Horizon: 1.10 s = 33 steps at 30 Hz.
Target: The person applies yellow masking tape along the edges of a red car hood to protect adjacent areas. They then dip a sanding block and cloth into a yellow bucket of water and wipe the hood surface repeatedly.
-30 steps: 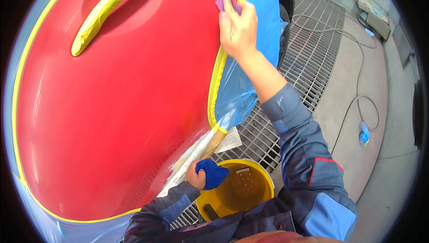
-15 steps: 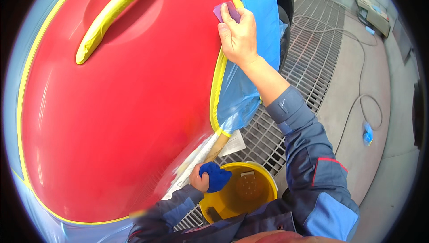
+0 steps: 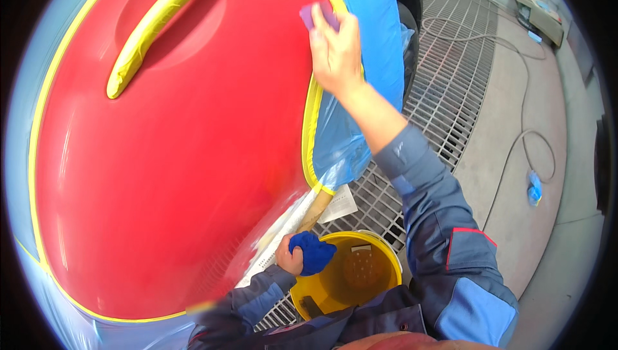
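My right hand (image 3: 337, 54) presses a thin purple sanding pad (image 3: 319, 16) to the red car door panel (image 3: 180, 182) near its upper right edge. The fingers lie over the pad, covering part of it. Down by the panel's lower right edge, my left hand (image 3: 289, 256) grips a bunched blue cloth (image 3: 312, 253). The cloth hangs over the left rim of a yellow bucket (image 3: 380, 251). Yellow masking tape (image 3: 310, 134) borders the panel, and the door handle (image 3: 145, 28) is wrapped in the same yellow.
Blue masking film (image 3: 370, 28) covers the bodywork right of the panel, beside a dark wheel (image 3: 412, 21). Metal floor grating (image 3: 444, 73) runs underneath. A grey hose (image 3: 524, 86) trails over the floor to a blue-wrapped end (image 3: 534, 189). A printed sheet (image 3: 338, 205) lies by the bucket.
My right hand has shifted slightly left with the purple pad, away from the taped edge. The left hand keeps its hold on the cloth, nearly still.
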Each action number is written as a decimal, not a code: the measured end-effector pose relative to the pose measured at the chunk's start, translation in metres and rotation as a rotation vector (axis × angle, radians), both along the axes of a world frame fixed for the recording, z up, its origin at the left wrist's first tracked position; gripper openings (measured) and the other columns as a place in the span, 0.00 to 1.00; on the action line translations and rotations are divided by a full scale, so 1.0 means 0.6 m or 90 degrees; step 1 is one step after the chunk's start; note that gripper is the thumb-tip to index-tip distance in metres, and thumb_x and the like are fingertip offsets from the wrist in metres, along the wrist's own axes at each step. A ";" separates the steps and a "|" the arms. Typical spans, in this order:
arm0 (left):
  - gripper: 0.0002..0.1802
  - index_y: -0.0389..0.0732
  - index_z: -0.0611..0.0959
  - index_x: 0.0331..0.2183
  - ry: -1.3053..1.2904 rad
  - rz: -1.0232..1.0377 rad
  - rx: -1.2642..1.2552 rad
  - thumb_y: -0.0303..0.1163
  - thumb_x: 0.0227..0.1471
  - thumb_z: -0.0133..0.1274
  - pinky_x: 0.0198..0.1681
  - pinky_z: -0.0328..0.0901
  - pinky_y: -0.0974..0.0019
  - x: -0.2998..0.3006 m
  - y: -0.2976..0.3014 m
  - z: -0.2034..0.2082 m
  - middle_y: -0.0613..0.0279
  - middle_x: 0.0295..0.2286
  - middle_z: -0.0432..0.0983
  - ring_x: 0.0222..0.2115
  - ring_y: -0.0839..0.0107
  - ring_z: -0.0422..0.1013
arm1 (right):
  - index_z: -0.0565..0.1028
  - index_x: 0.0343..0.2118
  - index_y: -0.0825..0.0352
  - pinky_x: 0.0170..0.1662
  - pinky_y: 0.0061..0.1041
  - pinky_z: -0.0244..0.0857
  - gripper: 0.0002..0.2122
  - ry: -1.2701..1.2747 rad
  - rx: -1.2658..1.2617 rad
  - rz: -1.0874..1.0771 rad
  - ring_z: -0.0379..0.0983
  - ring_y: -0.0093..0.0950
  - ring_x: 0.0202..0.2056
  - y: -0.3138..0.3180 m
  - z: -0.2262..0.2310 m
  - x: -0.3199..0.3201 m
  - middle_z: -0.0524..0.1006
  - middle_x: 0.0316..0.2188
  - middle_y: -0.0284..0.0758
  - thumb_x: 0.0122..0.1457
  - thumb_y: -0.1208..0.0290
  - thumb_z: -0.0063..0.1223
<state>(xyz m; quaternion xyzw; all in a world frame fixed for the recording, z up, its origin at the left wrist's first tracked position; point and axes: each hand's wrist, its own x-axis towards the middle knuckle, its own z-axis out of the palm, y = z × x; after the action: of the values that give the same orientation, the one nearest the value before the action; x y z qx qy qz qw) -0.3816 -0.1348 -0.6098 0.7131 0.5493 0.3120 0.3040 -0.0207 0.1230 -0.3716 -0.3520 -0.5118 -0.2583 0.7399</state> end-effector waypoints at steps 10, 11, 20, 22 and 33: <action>0.18 0.36 0.79 0.44 0.002 -0.013 0.013 0.27 0.50 0.46 0.45 0.71 0.57 0.001 0.008 -0.001 0.45 0.34 0.80 0.37 0.49 0.77 | 0.79 0.50 0.67 0.48 0.40 0.62 0.17 -0.015 0.037 -0.018 0.67 0.42 0.45 0.007 0.007 -0.001 0.71 0.40 0.46 0.61 0.65 0.51; 0.18 0.36 0.79 0.44 -0.012 -0.012 0.009 0.27 0.50 0.46 0.45 0.71 0.57 0.002 0.008 -0.001 0.45 0.34 0.80 0.37 0.49 0.77 | 0.79 0.50 0.68 0.47 0.39 0.63 0.18 -0.012 0.000 -0.036 0.67 0.42 0.45 0.007 0.007 0.000 0.71 0.40 0.46 0.60 0.65 0.52; 0.18 0.35 0.79 0.44 -0.015 -0.016 0.013 0.28 0.49 0.47 0.45 0.70 0.57 0.004 0.008 0.005 0.46 0.35 0.80 0.37 0.52 0.77 | 0.78 0.50 0.66 0.47 0.39 0.63 0.18 -0.032 -0.024 -0.059 0.68 0.42 0.43 0.019 0.004 0.009 0.71 0.40 0.44 0.59 0.65 0.55; 0.18 0.35 0.79 0.43 0.009 0.008 -0.026 0.28 0.49 0.47 0.45 0.70 0.57 0.006 0.007 0.008 0.45 0.34 0.79 0.37 0.50 0.77 | 0.78 0.51 0.66 0.47 0.39 0.63 0.19 -0.038 -0.065 -0.080 0.68 0.42 0.43 0.023 0.003 0.013 0.71 0.40 0.44 0.58 0.64 0.56; 0.18 0.36 0.79 0.43 0.022 -0.007 0.015 0.28 0.49 0.47 0.44 0.71 0.57 0.004 0.005 0.004 0.45 0.35 0.80 0.36 0.49 0.77 | 0.78 0.51 0.62 0.45 0.41 0.63 0.17 -0.070 0.058 -0.070 0.68 0.42 0.43 -0.002 0.011 0.005 0.71 0.40 0.43 0.60 0.64 0.54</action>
<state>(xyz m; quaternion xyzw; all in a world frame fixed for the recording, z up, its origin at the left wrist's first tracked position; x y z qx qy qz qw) -0.3793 -0.1316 -0.6073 0.7250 0.5468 0.3044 0.2876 -0.0176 0.1218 -0.3648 -0.3307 -0.5196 -0.3405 0.7104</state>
